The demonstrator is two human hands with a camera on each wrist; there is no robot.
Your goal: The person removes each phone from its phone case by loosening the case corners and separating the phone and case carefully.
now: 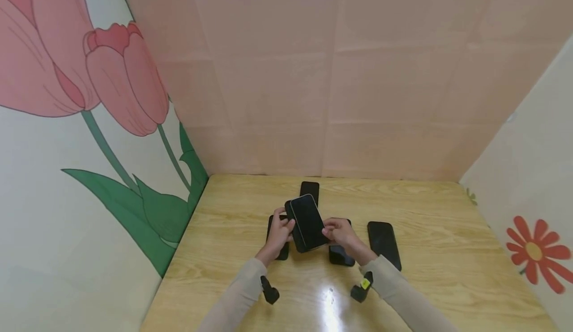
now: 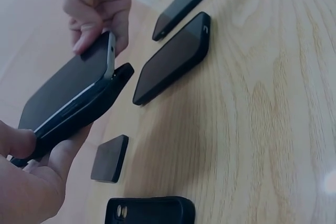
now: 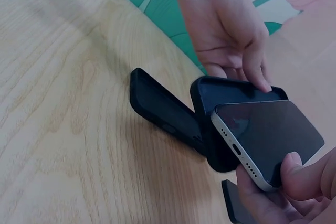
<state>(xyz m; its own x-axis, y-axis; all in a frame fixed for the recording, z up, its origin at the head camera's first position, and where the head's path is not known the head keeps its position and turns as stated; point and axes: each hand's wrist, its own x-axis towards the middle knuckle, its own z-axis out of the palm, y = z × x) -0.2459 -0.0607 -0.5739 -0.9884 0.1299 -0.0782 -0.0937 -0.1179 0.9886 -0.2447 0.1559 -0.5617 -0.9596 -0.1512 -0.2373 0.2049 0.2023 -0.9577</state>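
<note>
A white glare's flaring on the tabletop (image 1: 456,252), right between the sleeves (image 1: 241,292)! Otherwise the light's soft and even, shadows smudging faintly across it; both wrist views run cooler, slightly hazy, fine detail softened.

Phone (image 1: 309,221) atop case (image 3: 223,92); second phone (image 1: 384,242) on table (image 1: 452,252), farthest right.

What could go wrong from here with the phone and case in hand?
The phone might slip, since the right hand pinches it near one corner above the table.
It sits askew in the black case that the left hand holds, so an edge may catch on the rim.
</note>
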